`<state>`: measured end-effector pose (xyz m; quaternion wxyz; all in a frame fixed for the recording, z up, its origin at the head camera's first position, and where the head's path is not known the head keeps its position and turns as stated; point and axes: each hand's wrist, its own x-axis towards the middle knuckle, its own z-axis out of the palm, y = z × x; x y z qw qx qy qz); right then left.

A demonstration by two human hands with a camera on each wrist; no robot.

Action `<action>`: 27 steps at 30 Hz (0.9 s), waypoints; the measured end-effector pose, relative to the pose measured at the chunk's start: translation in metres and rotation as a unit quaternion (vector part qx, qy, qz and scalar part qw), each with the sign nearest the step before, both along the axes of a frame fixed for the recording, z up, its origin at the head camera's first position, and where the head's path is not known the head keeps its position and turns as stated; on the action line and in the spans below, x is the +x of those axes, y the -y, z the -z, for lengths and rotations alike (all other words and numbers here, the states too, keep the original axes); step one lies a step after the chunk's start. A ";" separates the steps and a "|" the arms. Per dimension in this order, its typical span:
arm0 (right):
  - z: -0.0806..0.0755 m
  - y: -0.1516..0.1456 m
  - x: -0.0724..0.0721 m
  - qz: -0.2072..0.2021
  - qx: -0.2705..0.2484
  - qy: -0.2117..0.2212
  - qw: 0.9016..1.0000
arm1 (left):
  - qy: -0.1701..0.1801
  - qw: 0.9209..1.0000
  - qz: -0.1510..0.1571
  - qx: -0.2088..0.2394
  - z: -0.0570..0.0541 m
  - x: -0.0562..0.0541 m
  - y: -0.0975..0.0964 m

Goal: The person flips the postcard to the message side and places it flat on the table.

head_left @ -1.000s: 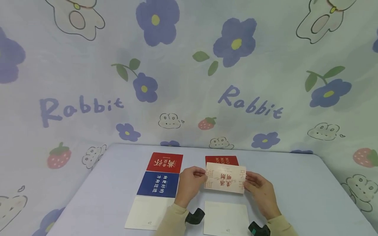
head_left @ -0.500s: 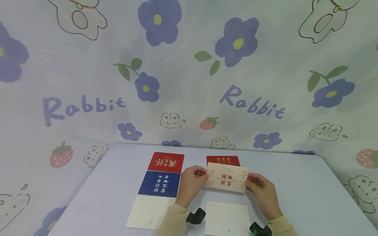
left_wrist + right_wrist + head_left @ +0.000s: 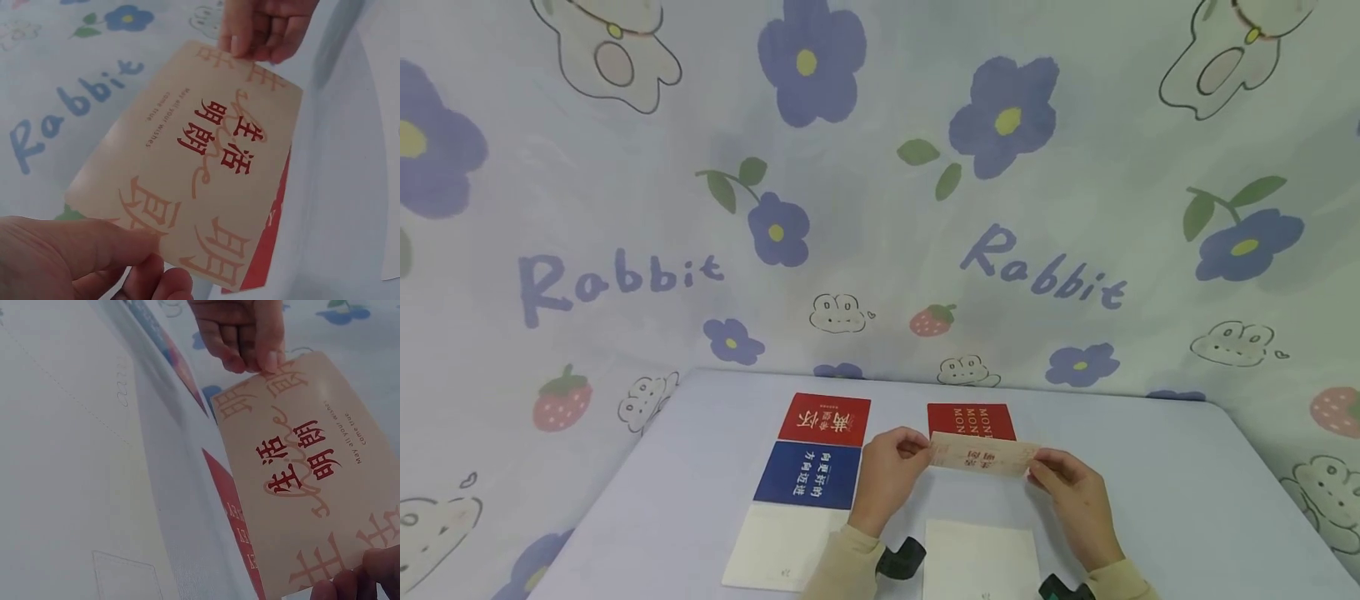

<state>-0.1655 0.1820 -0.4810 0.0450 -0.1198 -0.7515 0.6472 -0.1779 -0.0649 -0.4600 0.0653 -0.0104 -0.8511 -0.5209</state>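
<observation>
Probably light, stiffish yet creasable, the beige card [image 3: 979, 455] is best held by its short ends, where my left hand [image 3: 889, 477] and right hand [image 3: 1079, 502] pinch it, tilted above the table [image 3: 1195, 500].

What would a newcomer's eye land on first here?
Probably the beige card, pinched by the left hand and right hand at opposite ends above the table. Next, the blue card, lying between a red card and a white card at left. The flowered backdrop looms behind.
</observation>
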 end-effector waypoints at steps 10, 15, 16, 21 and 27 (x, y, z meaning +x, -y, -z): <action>-0.002 -0.001 0.001 0.005 -0.002 -0.008 1.000 | 0.000 1.000 0.004 0.004 -0.002 0.000 0.000; 0.000 -0.001 0.001 0.003 -0.023 -0.009 1.000 | -0.004 1.000 0.007 0.002 -0.001 0.000 0.002; 0.001 -0.001 0.000 0.002 -0.027 -0.009 1.000 | -0.004 1.000 0.008 0.002 0.000 0.000 0.003; 0.002 -0.002 0.000 -0.002 -0.055 -0.015 0.998 | -0.011 1.000 0.008 0.001 0.000 -0.001 0.004; 0.003 -0.003 0.000 -0.003 -0.108 -0.029 0.994 | -0.007 1.000 0.010 0.003 0.002 -0.001 0.007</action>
